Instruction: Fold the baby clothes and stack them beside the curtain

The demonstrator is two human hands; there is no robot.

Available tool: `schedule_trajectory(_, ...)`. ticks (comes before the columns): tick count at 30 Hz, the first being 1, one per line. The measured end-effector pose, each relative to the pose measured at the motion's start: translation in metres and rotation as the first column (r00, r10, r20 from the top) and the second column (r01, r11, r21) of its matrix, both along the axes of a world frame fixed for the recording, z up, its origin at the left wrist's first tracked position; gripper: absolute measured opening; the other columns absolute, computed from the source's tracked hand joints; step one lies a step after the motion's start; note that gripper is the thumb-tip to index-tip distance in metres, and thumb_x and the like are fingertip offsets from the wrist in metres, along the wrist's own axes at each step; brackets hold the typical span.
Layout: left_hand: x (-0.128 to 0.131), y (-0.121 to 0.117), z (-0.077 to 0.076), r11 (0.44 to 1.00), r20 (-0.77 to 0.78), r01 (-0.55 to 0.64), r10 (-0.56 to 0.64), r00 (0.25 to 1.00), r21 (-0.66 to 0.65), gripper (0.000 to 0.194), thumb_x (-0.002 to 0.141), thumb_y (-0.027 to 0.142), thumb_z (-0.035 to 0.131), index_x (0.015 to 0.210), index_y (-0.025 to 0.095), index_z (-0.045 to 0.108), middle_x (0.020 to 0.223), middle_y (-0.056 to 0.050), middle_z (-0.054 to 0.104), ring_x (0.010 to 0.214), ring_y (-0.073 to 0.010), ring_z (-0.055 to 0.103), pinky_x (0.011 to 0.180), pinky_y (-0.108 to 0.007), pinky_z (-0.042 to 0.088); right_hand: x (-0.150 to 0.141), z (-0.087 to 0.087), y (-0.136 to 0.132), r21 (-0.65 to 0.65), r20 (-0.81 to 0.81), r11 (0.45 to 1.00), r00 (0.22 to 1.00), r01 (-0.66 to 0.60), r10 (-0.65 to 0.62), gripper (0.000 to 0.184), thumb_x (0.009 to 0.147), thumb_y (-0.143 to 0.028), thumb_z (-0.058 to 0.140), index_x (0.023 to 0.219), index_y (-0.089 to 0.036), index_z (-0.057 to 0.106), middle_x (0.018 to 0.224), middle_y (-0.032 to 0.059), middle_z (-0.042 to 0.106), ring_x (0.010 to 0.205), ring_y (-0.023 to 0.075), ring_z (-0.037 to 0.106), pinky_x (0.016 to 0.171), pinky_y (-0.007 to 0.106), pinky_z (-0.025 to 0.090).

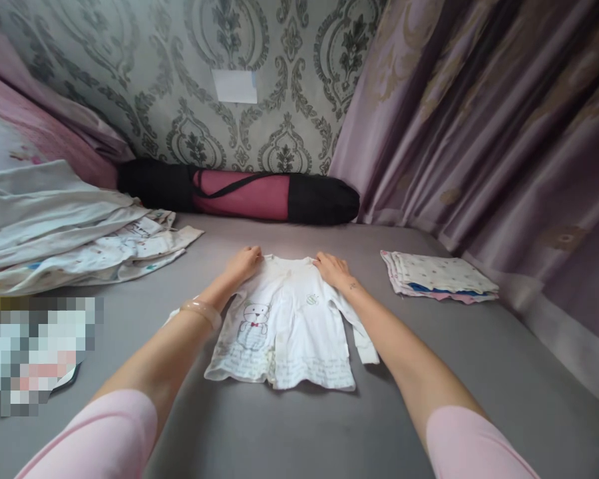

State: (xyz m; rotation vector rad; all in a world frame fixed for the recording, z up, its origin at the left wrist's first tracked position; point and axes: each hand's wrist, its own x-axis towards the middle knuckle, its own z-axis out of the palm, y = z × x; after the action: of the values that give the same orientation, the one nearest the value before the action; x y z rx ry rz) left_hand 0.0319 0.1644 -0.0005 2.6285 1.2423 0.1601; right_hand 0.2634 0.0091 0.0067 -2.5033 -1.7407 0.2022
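Observation:
A small white baby shirt (299,326) lies spread on the grey sheet, neckline pointing away from me. It has a bear print with a red bow on one side, a small green motif on the other and lines of script along the hem. My left hand (247,261) is closed at the shirt's left shoulder, its fingertips partly hidden. At the other shoulder, beside the collar, my right hand (331,268) has its fingers closed on the fabric. One sleeve shows under my right forearm; my left forearm mostly covers the other.
Folded printed cloths (439,276) are stacked at the right. A loose heap of pale clothes (70,233) lies at the left, above a blurred-out item (50,359). A long black and pink bag (239,194) rests against the wall; purple curtains (459,120) hang at right.

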Motion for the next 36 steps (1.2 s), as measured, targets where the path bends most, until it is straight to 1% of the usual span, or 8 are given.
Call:
schedule_trajectory(4,0.013,0.009,0.003,0.998,-0.017,-0.031,0.031,0.999,-0.051,0.025,0.086,0.025,0.053,0.104,0.018,0.07,0.113,-0.013,0.068,0.109,-0.0301,0.061,0.085,-0.035,0.046,0.003,0.004,0.018,-0.034,-0.097,0.999,0.995,-0.02,0.016,0.029,0.097,-0.032,0.046,0.118,-0.021,0.063,0.127,0.0107,0.062,0.117,0.0232,0.056,0.091,0.03,0.041)
schedule_trajectory(7,0.022,0.008,0.005,0.995,0.011,-0.042,0.043,0.999,-0.088,0.026,0.087,0.029,0.053,0.104,0.022,0.071,0.111,-0.01,0.07,0.109,-0.0283,0.061,0.086,-0.035,0.046,0.0,0.005,0.031,-0.039,-0.118,0.999,0.993,-0.032,0.027,0.026,0.095,-0.029,0.049,0.11,-0.021,0.069,0.122,0.0096,0.065,0.114,0.0213,0.057,0.092,0.027,0.04)
schedule_trajectory(16,0.027,-0.003,-0.017,0.985,0.166,-0.15,0.162,0.973,-0.083,0.032,0.089,0.044,0.05,0.101,0.022,0.071,0.112,-0.009,0.071,0.107,-0.0279,0.059,0.089,-0.039,0.042,-0.013,-0.017,0.027,0.087,-0.115,0.982,0.98,0.17,-0.16,0.029,0.097,-0.035,0.047,0.115,-0.021,0.066,0.121,0.0089,0.064,0.111,0.0214,0.057,0.09,0.029,0.041)
schedule_trajectory(21,0.027,-0.011,-0.022,0.974,0.263,-0.218,0.225,0.938,-0.057,0.029,0.091,0.04,0.047,0.1,0.023,0.068,0.108,-0.008,0.07,0.108,-0.0294,0.057,0.092,-0.044,0.038,-0.022,-0.027,0.022,0.224,-0.122,0.937,0.962,0.267,-0.245,0.024,0.097,-0.034,0.045,0.107,-0.024,0.065,0.114,0.0067,0.065,0.107,0.0217,0.056,0.087,0.03,0.039)
schedule_trajectory(25,0.027,-0.018,-0.02,0.976,0.218,-0.217,0.209,0.953,0.016,0.029,0.094,0.039,0.044,0.103,0.022,0.066,0.11,-0.011,0.066,0.109,-0.0311,0.054,0.092,-0.045,0.036,-0.028,-0.03,0.02,0.315,-0.072,0.916,0.969,0.248,-0.237,0.022,0.098,-0.033,0.046,0.106,-0.021,0.063,0.112,0.0083,0.063,0.106,0.0233,0.053,0.088,0.032,0.035)
schedule_trajectory(28,0.028,-0.022,-0.019,0.962,0.186,-0.236,0.209,0.96,0.138,0.029,0.094,0.038,0.045,0.108,0.02,0.062,0.115,-0.014,0.062,0.111,-0.0323,0.051,0.091,-0.044,0.036,-0.03,-0.031,0.022,0.366,0.018,0.91,0.976,0.195,-0.216,0.02,0.098,-0.031,0.047,0.104,-0.02,0.063,0.115,0.0106,0.06,0.108,0.0255,0.048,0.09,0.035,0.032)
schedule_trajectory(32,0.034,-0.025,-0.017,0.958,0.088,-0.077,0.055,0.995,0.276,0.025,0.095,0.023,0.04,0.108,0.018,0.06,0.114,-0.016,0.062,0.11,-0.0317,0.049,0.09,-0.043,0.035,-0.03,-0.031,0.026,0.276,0.072,0.957,0.991,0.092,-0.116,0.024,0.099,-0.024,0.042,0.102,-0.02,0.066,0.112,0.0123,0.061,0.105,0.0262,0.047,0.09,0.037,0.031)
schedule_trajectory(36,0.038,-0.029,-0.014,0.97,-0.027,0.029,-0.023,0.999,0.241,0.035,0.091,0.007,0.031,0.106,0.013,0.062,0.105,-0.018,0.065,0.104,-0.0298,0.054,0.088,-0.04,0.037,-0.032,-0.026,0.025,0.194,0.063,0.979,0.995,0.069,-0.083,0.034,0.1,-0.018,0.034,0.108,-0.019,0.068,0.114,0.0135,0.062,0.108,0.0262,0.049,0.094,0.036,0.033)
